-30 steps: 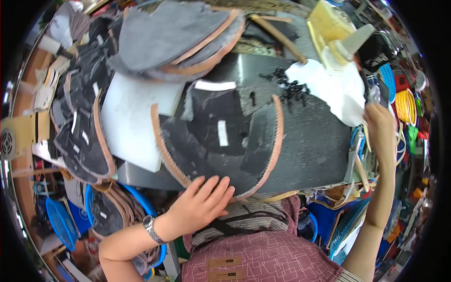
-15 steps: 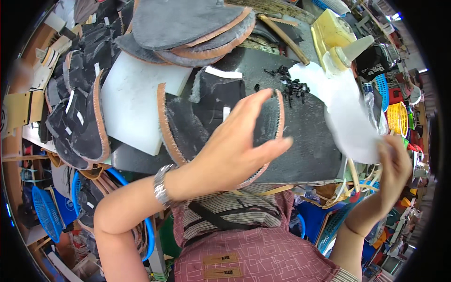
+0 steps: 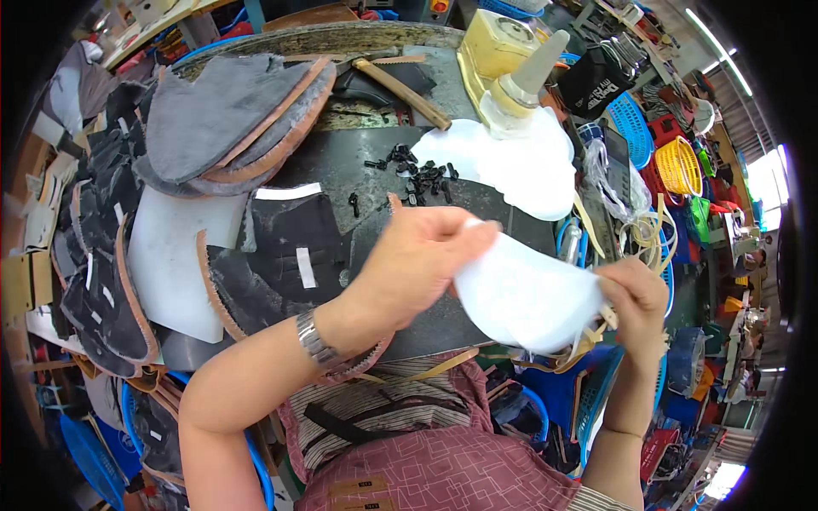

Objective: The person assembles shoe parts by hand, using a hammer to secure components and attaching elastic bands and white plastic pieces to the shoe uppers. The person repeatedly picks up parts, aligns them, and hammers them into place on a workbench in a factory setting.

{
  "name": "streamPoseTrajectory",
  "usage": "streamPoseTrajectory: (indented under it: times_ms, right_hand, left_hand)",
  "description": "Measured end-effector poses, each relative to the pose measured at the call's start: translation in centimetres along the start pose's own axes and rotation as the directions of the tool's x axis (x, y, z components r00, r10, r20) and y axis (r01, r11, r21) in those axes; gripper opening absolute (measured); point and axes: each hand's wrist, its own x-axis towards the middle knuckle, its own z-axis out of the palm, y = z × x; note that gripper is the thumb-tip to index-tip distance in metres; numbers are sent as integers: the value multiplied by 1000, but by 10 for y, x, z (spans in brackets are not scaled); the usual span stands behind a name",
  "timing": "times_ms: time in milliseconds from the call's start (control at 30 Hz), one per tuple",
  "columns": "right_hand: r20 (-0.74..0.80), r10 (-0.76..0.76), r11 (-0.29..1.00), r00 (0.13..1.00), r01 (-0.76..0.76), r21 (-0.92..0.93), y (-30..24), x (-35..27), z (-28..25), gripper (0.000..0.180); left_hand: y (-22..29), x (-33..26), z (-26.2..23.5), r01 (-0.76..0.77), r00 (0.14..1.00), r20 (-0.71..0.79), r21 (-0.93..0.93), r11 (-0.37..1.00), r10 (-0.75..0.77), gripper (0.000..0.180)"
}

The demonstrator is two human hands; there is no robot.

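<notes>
Lifting off the dark shoe piece, the left hand now joins the right hand, fingers of both pinching the white sheet above the desk.

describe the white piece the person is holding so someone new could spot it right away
Start at the dark worktable and come toward its near edge, where both hands meet. The white piece is a thin, rounded sheet stretched between the left hand and the right hand. Unlike the white stack lying by the yellow bottle, it is held up off the table.
</notes>
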Motion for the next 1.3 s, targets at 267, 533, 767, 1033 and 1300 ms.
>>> streamPoseTrajectory:
  times_ms: [267, 533, 767, 1033, 1300]
  right_hand:
    - [-138, 271, 952, 953, -286, -107, 88, 69, 27, 22]
    - [301, -240, 875, 923, 71, 480, -27, 69, 111, 37]
    - [653, 149, 732, 742, -527, 432, -71, 65, 125, 13]
    - [836, 173, 770, 522, -600, 215, -72, 65, 172, 14]
    - [818, 191, 811, 543, -556, 180, -62, 59, 191, 14]
  left_hand:
    - [23, -78, -71, -150, 871, -463, 65, 987, 163, 19]
    - [8, -107, -66, -147, 891, -430, 25, 989, 143, 18]
    - [26, -151, -74, 23, 867, -496, 152, 988, 56, 18]
    - [-9, -172, -88, 277, 820, -567, 512, 813, 78, 54]
    - [-29, -162, -95, 298, 809, -513, 780, 551, 288, 53]
